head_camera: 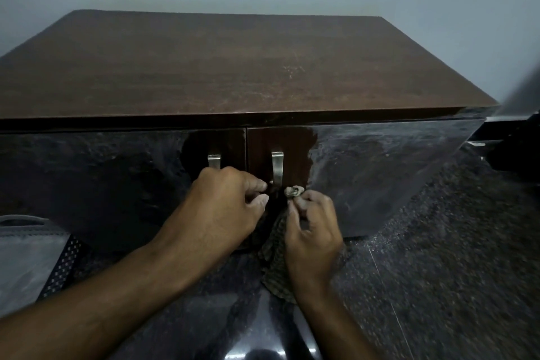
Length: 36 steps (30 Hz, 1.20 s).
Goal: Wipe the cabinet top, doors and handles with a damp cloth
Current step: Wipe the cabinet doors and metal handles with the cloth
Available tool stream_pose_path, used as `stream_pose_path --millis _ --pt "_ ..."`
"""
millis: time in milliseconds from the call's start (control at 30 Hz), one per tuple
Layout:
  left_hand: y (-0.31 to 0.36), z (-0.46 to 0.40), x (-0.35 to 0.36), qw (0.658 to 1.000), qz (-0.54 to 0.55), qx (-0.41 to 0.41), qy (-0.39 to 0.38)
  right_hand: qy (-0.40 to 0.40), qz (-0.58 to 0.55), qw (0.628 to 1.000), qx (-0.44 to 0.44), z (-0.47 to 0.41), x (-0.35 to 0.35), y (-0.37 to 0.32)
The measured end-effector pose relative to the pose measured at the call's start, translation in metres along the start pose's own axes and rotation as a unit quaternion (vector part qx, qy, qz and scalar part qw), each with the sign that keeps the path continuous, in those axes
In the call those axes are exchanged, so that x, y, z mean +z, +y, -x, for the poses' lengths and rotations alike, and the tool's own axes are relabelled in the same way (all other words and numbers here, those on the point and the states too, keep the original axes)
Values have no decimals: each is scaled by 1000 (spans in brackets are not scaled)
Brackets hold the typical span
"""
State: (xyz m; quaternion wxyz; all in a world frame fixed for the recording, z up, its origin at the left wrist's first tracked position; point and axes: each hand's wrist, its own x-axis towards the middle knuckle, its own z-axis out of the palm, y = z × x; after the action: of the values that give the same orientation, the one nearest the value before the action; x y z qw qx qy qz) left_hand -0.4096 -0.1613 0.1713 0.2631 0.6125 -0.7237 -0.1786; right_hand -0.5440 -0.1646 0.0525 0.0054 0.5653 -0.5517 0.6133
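Cabinet top (233, 67) filled the upper frame; two handles (214, 161) (277, 168) sat centre, hands (225, 207) (312, 231) below them, cloth (274, 254) between the hands.

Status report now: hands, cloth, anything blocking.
Right hand bunches the cloth just below the right handle. Left hand curled at the door seam, covering the left handle's lower end. Nothing in the way.

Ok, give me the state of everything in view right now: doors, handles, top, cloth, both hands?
Cabinet top: bare, faint scuffs.
Left door: shut, hazy except a clean patch by its handle.
Right door: shut, hazy, clean patch near the handle.
Left handle: lower part hidden behind the left hand.
Right handle: uncovered.
Cloth: bunched at top, hanging below.
Left hand: fingers curled, by the door seam.
Right hand: pinching the cloth.
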Motion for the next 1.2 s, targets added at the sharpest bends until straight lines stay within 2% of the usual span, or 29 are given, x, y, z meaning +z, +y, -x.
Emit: stream_pose_path --millis 200,267,433,633,767,933,1100,1200 --pt "-5 5 -4 999 -35 19 -18 69 -41 997 -20 -31 -2 -19" --pt "-8 6 -7 999 -41 19 -13 58 -36 998 -11 -21 3 -18" --pt "-10 7 -10 999 -44 19 -16 -28 -43 999 14 21 24 -14" --pt "-10 8 -11 999 -14 33 -39 50 -64 991 108 12 20 -19" --pt "-12 6 -9 999 -20 37 -23 11 -66 995 79 18 30 -26" --pt "-13 9 -12 999 -21 27 -18 56 -87 986 131 16 23 -20" --pt "-15 7 -11 999 -29 18 -18 -23 -91 994 64 21 38 -36" --pt "-14 8 -11 999 -24 17 -17 -12 -81 994 74 24 32 -21"
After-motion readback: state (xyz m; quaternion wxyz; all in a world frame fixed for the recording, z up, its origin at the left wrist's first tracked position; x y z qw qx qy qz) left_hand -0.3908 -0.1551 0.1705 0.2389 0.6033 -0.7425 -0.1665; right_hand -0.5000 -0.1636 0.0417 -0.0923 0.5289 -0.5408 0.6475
